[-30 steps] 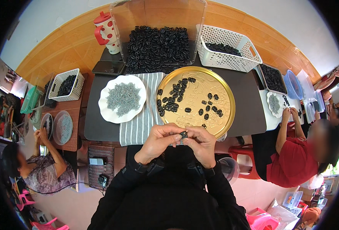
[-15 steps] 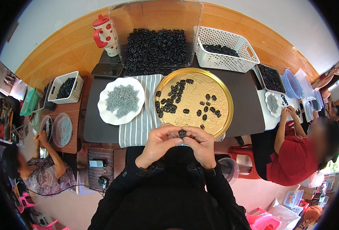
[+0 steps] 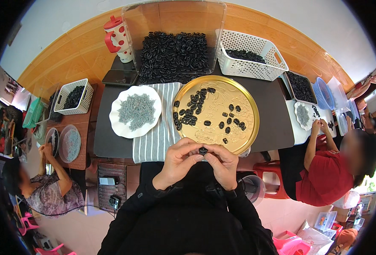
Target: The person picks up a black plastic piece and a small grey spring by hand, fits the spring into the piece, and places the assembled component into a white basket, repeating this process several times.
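Between my two hands, at the near edge of the table, is a small black plastic piece point(image 3: 203, 150). My left hand point(image 3: 178, 161) pinches it from the left with thumb and forefinger. From the other side, my right hand point(image 3: 223, 163) grips the same piece with its fingertips, which hide part of it. Just beyond lies a round gold tray point(image 3: 239, 142) with loose black pieces point(image 3: 195, 102), mostly on its left side. Left of the tray, a white scalloped plate point(image 3: 116, 125) holds a heap of small grey-blue parts point(image 3: 137, 111) that look like springs.
A striped cloth point(image 3: 147, 148) lies under plate and tray. Behind stand a clear bin point(image 3: 171, 21) of black pieces, a white basket point(image 3: 249, 70), a phone point(image 3: 119, 77) and a red-and-white tumbler point(image 3: 119, 40). Other people sit left point(image 3: 54, 195) and right point(image 3: 328, 176), hands busy at their own tables.
The black piece has turned slightly between my fingertips, and less of it shows. Both hands stay in nearly the same place; the whole view has shifted a little.
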The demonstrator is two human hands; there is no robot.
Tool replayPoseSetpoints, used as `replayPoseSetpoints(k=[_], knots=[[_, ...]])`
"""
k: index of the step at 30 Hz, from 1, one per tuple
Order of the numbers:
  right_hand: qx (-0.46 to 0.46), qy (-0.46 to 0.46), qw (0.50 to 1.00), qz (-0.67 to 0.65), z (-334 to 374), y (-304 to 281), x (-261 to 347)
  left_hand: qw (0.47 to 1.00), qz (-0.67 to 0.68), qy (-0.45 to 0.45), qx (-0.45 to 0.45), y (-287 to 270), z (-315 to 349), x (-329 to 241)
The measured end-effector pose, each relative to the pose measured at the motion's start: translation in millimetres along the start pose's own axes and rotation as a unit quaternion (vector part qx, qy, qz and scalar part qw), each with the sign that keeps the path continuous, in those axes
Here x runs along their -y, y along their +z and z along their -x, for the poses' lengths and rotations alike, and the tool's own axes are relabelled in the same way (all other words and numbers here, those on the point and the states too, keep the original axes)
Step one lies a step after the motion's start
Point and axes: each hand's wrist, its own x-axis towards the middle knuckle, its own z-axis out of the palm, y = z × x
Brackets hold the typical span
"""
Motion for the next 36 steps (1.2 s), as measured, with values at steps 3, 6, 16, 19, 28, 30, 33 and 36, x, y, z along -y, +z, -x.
replayPoseSetpoints(k=[3, 6, 16, 19, 28, 30, 33, 36], knots=[[0.01, -0.038, 0.999, 0.032, 2, 0, -3, 1.0, -0.012, 0.014, 0.0, 0, 1, -1], [0.002, -0.075, 0.993, 0.092, 4, 2, -3, 1.0, -0.017, 0.016, -0.004, 1, 2, -2], [-0.03, -0.132, 0.984, 0.118, 9, 10, -7, 1.0, 0.009, 0.016, 0.0, 1, 4, 0], [-0.033, -0.139, 0.983, 0.112, 11, 12, -6, 1.0, 0.024, 0.016, 0.003, 1, 4, -1], [-0.04, -0.15, 0.981, 0.119, 15, 14, -6, 1.0, 0.011, 0.024, 0.009, 1, 5, -3], [-0.041, -0.16, 0.978, 0.13, 15, 15, -6, 1.0, 0.003, 0.027, 0.009, 1, 6, -2], [-0.051, -0.17, 0.973, 0.147, 17, 17, -6, 1.0, 0.002, 0.025, 0.015, 0, 7, -5], [-0.062, -0.187, 0.969, 0.152, 17, 18, -8, 0.999, -0.021, 0.04, 0.013, 2, 6, -6]])
